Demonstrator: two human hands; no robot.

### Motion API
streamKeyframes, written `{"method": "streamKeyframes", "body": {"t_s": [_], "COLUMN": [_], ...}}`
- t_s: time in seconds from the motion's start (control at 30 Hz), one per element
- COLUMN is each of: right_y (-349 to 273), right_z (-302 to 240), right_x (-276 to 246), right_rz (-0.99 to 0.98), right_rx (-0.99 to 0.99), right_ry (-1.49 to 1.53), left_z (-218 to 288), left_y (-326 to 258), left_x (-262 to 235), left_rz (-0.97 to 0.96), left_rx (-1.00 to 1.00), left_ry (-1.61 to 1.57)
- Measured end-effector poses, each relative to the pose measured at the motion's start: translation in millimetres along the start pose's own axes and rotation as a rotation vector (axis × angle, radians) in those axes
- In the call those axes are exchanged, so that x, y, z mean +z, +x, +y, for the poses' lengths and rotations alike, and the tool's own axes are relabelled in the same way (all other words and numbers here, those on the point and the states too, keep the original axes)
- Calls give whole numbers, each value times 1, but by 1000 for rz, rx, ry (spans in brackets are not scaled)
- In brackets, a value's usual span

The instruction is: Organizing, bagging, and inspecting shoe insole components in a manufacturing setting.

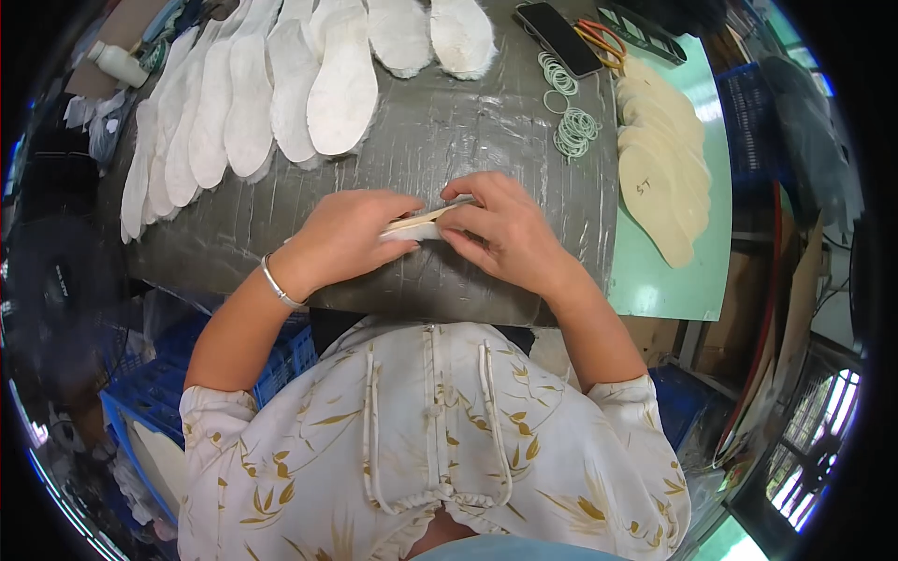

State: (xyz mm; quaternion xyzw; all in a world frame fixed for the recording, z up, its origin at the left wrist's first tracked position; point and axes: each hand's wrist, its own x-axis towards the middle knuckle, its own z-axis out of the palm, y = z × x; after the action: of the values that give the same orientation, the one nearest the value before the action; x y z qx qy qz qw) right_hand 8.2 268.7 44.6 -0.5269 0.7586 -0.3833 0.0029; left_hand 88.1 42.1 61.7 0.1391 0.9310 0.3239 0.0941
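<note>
Close to the near edge of the dark covered table, both my hands grip a thin layered bundle of insoles (423, 227), seen edge-on with a cream layer and white fluffy material. My left hand (351, 234) is closed on its left end, thumb below and fingers above. The fingers of my right hand (510, 229) pinch its right end, and they hide part of it. Beyond my hands, several white fleece insoles (342, 98) lie overlapping in a row along the far left. Pale green rubber bands (575, 134) lie in loose piles beyond my right hand.
Overlapping cream insoles (662, 178) lie on a light green board (659, 290) at the right. A phone (558, 39), orange-handled scissors (603, 42) and a dark box (644, 35) sit at the far right. A white bottle (118, 64) stands far left. Blue crates (154, 374) are below.
</note>
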Motion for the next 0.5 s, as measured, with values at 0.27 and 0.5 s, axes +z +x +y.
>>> {"method": "streamKeyframes", "body": {"t_s": [0.27,0.5], "right_y": [2,4], "right_z": [2,-2], "right_x": [9,14], "right_rz": [2,45], "right_rx": [-5,-57], "right_ry": [-76,-100], "left_z": [1,-10], "left_y": [-1,4], "left_x": [-5,-8], "left_rz": [-12,-48], "left_rx": [-17,-116], "left_ry": [-21,-288]}}
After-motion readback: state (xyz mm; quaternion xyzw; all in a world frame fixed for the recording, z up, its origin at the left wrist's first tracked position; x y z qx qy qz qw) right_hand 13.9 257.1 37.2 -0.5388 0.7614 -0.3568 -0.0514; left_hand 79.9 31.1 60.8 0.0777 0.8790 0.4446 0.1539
